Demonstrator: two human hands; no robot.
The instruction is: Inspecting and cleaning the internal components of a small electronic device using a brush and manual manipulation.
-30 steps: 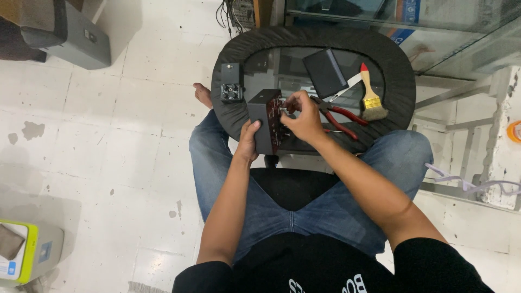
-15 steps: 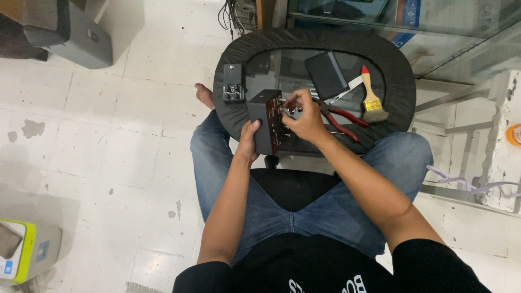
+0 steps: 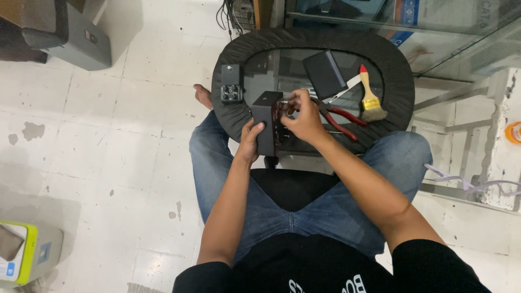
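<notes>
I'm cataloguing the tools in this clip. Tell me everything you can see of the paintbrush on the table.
The paintbrush lies flat at the right of the oval, dark-rimmed glass table. It has a pale wooden handle with a red tip pointing away from the person, and a spread of pale bristles toward them. Nothing holds it; red-handled pliers lie just to its left.

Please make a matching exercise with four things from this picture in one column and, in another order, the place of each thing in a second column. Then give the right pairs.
Things:
1. dark box-shaped device with open side
2. paintbrush with wooden handle and red tip
3. red-handled pliers
4. small black part with sockets

Places:
A. on the left rim of the oval stool top
B. on the right part of the stool top, bristles toward the person
C. between the left hand and right hand
D. just right of the right hand

Pairs: 1-C, 2-B, 3-D, 4-A
</notes>
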